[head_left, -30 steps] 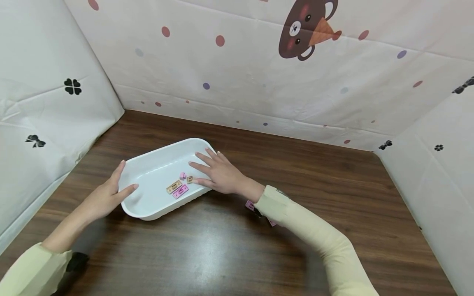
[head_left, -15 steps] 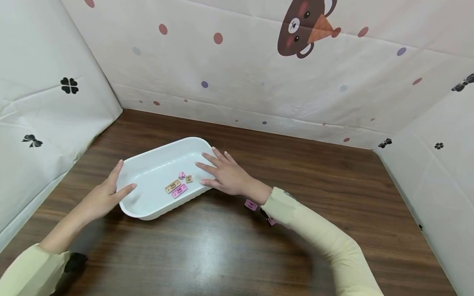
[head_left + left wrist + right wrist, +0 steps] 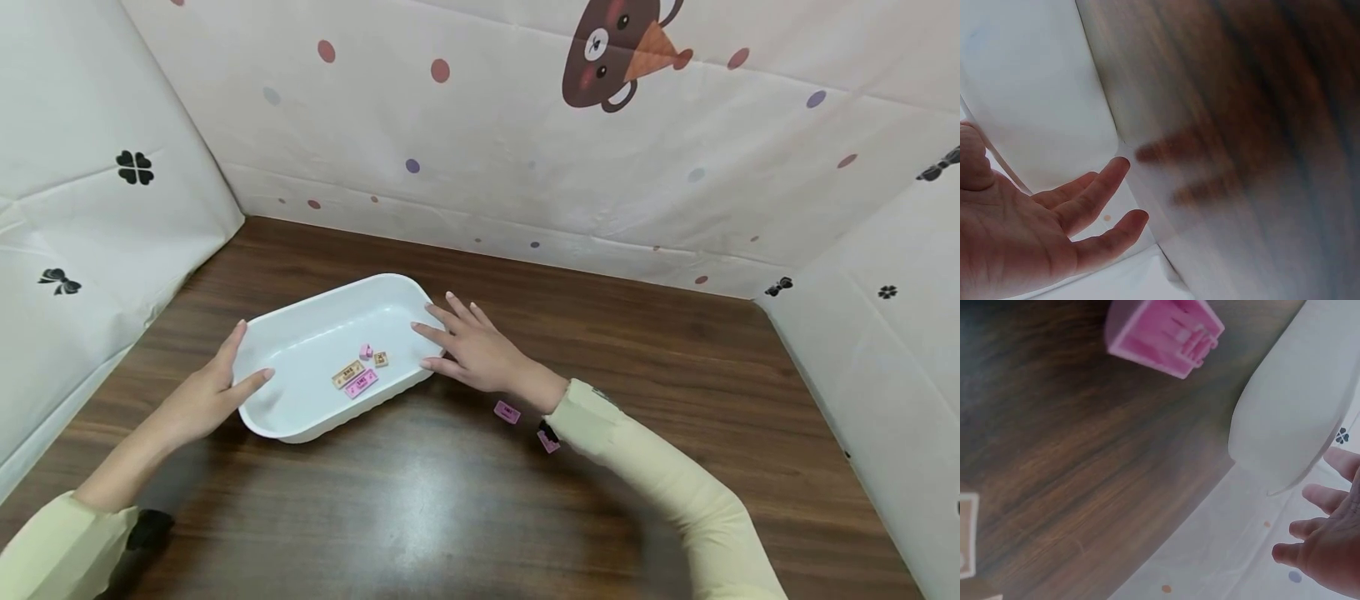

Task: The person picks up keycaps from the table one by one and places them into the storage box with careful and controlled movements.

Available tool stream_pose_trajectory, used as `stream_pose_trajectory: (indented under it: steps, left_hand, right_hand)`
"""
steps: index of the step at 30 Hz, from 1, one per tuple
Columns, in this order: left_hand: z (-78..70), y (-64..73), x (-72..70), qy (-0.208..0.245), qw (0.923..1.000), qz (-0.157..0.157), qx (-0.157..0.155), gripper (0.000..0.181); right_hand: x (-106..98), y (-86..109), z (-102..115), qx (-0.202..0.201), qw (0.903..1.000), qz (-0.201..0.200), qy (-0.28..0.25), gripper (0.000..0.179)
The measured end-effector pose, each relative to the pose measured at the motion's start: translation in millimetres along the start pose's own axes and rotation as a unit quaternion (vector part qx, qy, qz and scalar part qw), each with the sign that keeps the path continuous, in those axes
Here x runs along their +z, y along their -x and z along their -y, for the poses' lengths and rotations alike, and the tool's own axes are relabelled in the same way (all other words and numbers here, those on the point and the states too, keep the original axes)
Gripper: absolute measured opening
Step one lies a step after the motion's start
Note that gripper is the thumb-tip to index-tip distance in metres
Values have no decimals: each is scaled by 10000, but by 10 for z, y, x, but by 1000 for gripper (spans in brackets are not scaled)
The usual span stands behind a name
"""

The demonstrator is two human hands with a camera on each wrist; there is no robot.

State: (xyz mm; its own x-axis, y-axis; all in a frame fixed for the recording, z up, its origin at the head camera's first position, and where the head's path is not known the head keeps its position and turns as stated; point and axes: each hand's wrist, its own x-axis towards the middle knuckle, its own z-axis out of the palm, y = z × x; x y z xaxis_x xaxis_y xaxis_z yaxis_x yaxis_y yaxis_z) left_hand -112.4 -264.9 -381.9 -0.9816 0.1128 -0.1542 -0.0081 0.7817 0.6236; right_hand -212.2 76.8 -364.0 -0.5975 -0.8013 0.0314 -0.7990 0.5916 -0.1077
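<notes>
A white plastic tray (image 3: 300, 421) stands on the table, with several small tan and pink printed blocks (image 3: 362, 383) lying inside. My left hand (image 3: 198, 400) is at the tray's left end, thumb over the rim and the other fingers loosely spread along the outside. In the left wrist view, those fingers (image 3: 1107, 240) look relaxed beside the white wall. My right hand (image 3: 483, 354) has spread fingers, the tips right over the tray's right rim, and nothing is held in it. Two pink blocks (image 3: 507, 412) lie on the table near my right wrist.
The brown wood table (image 3: 600, 333) is bordered by white printed cloth walls (image 3: 487, 150) at the back and sides. A hollow pink block (image 3: 1163, 334) appears close in the right wrist view, with part of a pale piece (image 3: 966, 534) at the left edge.
My right hand has drawn back to the right, from over the tray's inside to its right rim. The pink blocks on the table show more fully. The left hand stays at the tray.
</notes>
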Motion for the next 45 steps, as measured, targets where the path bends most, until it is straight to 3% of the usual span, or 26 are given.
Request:
stream_pose_trajectory:
  steps: [45]
  left_hand:
    - [29,-16,-7,54,10000,-17,60,85]
  right_hand:
    - [-128,740,-483,888,9949,-181,-441,55]
